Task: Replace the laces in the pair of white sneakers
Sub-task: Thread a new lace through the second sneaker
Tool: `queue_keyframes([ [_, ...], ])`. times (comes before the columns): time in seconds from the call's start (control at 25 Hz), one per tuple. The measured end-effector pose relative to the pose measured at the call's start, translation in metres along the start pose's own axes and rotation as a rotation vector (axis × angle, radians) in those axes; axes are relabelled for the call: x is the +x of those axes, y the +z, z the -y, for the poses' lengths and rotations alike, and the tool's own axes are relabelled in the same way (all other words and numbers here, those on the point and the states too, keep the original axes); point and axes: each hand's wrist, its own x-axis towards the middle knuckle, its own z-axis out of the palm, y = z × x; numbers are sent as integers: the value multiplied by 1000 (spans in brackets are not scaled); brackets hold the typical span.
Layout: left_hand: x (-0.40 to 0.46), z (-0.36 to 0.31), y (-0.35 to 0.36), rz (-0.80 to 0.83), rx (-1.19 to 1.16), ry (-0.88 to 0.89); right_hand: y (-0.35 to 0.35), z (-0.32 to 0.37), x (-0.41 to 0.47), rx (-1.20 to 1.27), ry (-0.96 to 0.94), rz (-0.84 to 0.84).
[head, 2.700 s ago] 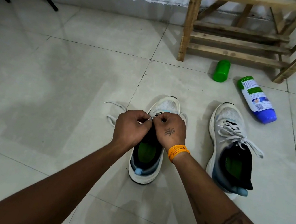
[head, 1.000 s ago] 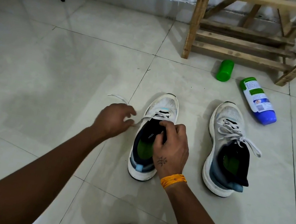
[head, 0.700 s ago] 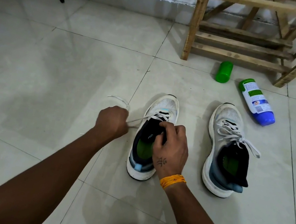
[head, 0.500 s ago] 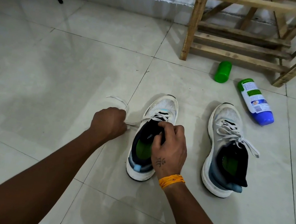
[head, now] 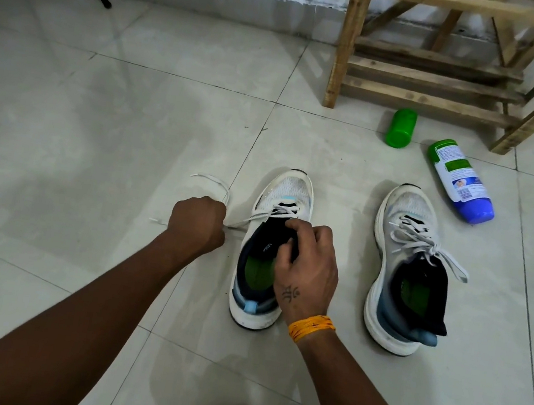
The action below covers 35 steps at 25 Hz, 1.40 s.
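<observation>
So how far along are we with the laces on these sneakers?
Nothing looks finished. The right sneaker still carries a tied lace. On the left sneaker, the lace reaches only the front eyelets; the left hand pulls it sideways while the right hand grips the tongue. Both sneakers are left.

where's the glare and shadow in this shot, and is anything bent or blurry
Head view: soft sheen on the floor tiles; shadows fall left of each sneaker, the one being laced and the tied one; the wooden rack leans from wide-angle distortion; a blurred dark shape sits at the bottom edge.
</observation>
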Motion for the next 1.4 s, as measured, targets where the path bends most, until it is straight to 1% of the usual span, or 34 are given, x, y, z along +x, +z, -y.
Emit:
queue_keyframes([
  [0.12,0,-14,2,-209,-297,157,0,0,0,-9,-3,9],
  [0.2,-1,-21,-1,-302,-361,247,-1,-1,-1,-15,-1,1],
  [0.24,-3,-22,0,-308,-365,244,-1,-1,0,-14,5,-3],
  [0.36,-5,-23,6,-247,-441,81,-1,-2,0,-28,26,-17],
  [0.44,-6,-26,8,-157,-526,-1,-1,-3,1,-31,31,-23],
  [0.52,-4,-27,8,-66,-665,-76,0,-4,1,-35,29,-19],
  [0.6,-3,-32,2,24,-882,-224,-1,-3,1,-30,30,-15],
  [0.64,-4,-36,-3,64,-953,-299,-1,-3,1,-24,27,-16],
  [0.72,-3,-48,-11,127,-1033,-393,0,-2,1,-25,19,-20],
  [0.8,2,-60,-18,139,-1192,-453,0,-2,1,-36,19,-27],
  [0.88,9,-68,-22,105,-1430,-513,0,-3,1,-34,21,-31],
  [0.96,11,-72,-31,83,-1603,-557,0,-4,0,-31,19,-29],
  [1.0,11,-73,-35,63,-1641,-564,-1,-4,0,-36,21,-26],
  [1.08,16,-72,-40,-41,-1649,-553,-2,-4,0,-52,29,-23],
  [1.16,22,-67,-46,-160,-1610,-486,-2,-4,1,-64,34,-25],
  [1.2,24,-65,-48,-175,-1573,-439,-2,-5,2,-68,30,-25],
  [1.24,25,-63,-50,-162,-1523,-398,-2,-6,2,-70,23,-24],
  [1.32,22,-61,-53,-83,-1474,-349,-3,-7,4,-60,11,-23],
  [1.36,21,-59,-55,-24,-1520,-347,-4,-7,4,-56,8,-23],
  [1.4,19,-56,-57,44,-1622,-359,-4,-7,4,-58,10,-21],
])
